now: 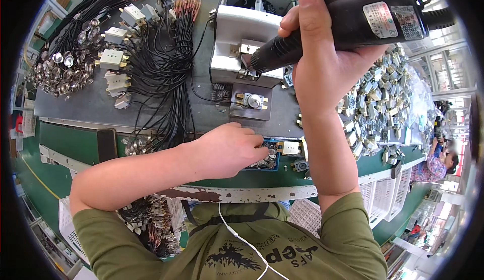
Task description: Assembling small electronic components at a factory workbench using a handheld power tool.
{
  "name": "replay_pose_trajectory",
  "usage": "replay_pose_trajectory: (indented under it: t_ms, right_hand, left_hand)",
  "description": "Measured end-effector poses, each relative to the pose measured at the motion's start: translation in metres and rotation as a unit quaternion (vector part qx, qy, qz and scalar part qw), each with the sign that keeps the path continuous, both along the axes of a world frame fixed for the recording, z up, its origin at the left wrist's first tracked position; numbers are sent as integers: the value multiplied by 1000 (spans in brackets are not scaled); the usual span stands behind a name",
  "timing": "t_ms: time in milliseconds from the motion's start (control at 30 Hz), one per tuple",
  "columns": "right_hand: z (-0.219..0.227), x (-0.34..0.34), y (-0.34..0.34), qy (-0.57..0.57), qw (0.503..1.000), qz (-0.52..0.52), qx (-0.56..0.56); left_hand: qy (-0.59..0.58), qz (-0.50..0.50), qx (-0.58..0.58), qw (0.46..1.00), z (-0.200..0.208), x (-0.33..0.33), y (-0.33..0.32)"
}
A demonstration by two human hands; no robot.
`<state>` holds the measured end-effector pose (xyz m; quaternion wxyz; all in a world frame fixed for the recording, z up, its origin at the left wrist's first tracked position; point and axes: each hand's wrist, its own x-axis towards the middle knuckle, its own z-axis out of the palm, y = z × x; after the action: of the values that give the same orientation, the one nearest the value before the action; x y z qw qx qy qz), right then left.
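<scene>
My right hand (322,53) is wrapped around a black electric screwdriver (348,18), held slanting down to the left. Its tip reaches the front opening of a metal screw feeder (224,38). My left hand (229,149) rests with bent fingers at the bench's near side, its fingertips by a blue tray (276,163) of small metal parts. Whatever those fingers hold, if anything, is hidden. Between the hands, a small component with a round silver disc (254,101) sits in a metal block fixture (236,112); a black wire runs from it.
Left of the feeder lies a bundle of black wires (161,73) with white terminal blocks (112,59) and shiny metal caps (63,73). A large heap of small metal-and-white components (375,96) covers the right side. A dark phone-like slab (107,146) lies near the front edge. Another person (433,166) is far right.
</scene>
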<state>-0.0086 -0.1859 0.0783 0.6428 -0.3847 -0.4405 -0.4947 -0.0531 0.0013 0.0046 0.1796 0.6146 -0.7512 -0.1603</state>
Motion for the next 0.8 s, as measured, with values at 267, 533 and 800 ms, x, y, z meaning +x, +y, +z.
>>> replay_pose_trajectory:
  t_ms: [267,533,800]
  right_hand:
    - [12,-9,18,215,959,-187,4]
    - [29,-44,46,438,847,-295,66]
    - [50,-85,42,485,835,-246,85]
  left_hand:
    - [12,5,-16,1000,-2,0,3]
    - [28,18,-31,999,9,4,5]
    - [-26,233,-140,962,15,58,-1]
